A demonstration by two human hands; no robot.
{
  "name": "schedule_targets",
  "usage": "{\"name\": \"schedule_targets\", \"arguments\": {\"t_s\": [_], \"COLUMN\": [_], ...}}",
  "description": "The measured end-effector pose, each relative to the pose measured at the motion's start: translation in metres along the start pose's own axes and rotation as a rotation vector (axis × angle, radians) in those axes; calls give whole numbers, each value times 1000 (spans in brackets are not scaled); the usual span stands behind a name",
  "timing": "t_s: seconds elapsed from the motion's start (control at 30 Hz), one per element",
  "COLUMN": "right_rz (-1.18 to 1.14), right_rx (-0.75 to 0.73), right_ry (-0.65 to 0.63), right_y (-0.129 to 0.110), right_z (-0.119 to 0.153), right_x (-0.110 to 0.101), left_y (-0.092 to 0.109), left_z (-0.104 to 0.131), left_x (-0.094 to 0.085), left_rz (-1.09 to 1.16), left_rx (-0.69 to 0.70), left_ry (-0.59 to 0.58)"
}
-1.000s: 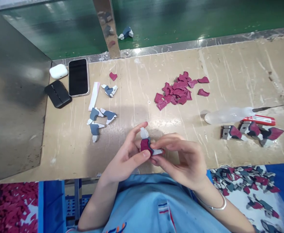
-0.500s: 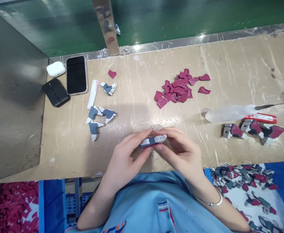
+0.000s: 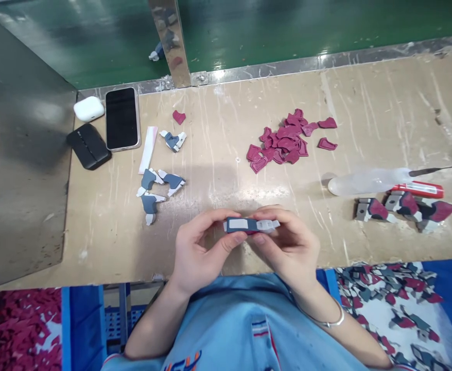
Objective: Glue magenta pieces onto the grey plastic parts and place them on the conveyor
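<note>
Between both hands, just above the table's front part, is a small grey and dark-blue plastic part (image 3: pixel 243 224), held edge-on with a strip of maroon showing along its lower side. My left hand (image 3: pixel 203 242) pinches its left end between thumb and fingers. My right hand (image 3: pixel 288 239) grips the right end the same way, a light-grey tip sticking out past the fingers. Several similar blue and grey parts (image 3: pixel 149 203) lie on the table to the left. A pile of maroon plastic pieces (image 3: pixel 285 139) lies beyond my right hand.
A phone (image 3: pixel 122 119), a white earbud case (image 3: pixel 89 109) and a black box (image 3: pixel 89 147) sit at the left by a metal wall. At right are a translucent bottle (image 3: pixel 368 181), a red tube (image 3: pixel 421 189) and finished-looking parts (image 3: pixel 376 209). Bins of pieces flank my body below; a green belt (image 3: pixel 288 31) runs behind.
The part in my hands has turned so its edge faces the camera more fully, and its right tip reaches further right. On the green belt, a part has shifted left past the metal post.
</note>
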State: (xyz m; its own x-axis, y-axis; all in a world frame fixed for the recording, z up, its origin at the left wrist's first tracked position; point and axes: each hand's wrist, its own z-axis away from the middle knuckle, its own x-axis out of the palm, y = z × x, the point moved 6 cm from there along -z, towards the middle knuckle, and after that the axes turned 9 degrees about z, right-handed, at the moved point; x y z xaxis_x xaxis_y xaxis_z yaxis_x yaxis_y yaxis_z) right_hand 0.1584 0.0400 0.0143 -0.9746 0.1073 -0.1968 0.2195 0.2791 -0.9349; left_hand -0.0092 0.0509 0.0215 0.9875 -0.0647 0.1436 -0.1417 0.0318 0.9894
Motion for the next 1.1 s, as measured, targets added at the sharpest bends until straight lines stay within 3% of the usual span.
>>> {"name": "schedule_targets", "arguments": {"t_s": [0.07, 0.13, 0.2, 0.33, 0.4, 0.5, 0.8, 0.93, 1.1], "right_rz": [-25, -117, -238, -406, -443, -416, -131, -136, -158], "right_rx": [73, 196, 334, 469, 458, 354, -149, -234, -214], "right_ry": [-2, 11, -3, -116, -147, -176, -162, -182, -171], "right_y": [4, 13, 24, 32, 31, 24, -7, -15, -17], "right_z": [0, 1, 3, 3, 2, 1, -4, -5, -3], "right_x": [-1, -1, 3, 14, 16, 14, 0, 1, 1], "left_y": [-6, -9, -4, 18, 23, 27, 27, 19, 22], "left_z": [0, 1, 2, 14, 16, 13, 10, 7, 9], "left_x": [-1, 0, 0, 4, 7, 7, 7, 8, 9], "left_rz": [15, 15, -87, -512, -603, -556, -207, -26, 23], "left_rx": [-100, -117, 58, 626, 720, 656, 428, 291, 346], "left_ry": [-48, -136, -192, -155, -150, -162, -244, -276, -267]}}
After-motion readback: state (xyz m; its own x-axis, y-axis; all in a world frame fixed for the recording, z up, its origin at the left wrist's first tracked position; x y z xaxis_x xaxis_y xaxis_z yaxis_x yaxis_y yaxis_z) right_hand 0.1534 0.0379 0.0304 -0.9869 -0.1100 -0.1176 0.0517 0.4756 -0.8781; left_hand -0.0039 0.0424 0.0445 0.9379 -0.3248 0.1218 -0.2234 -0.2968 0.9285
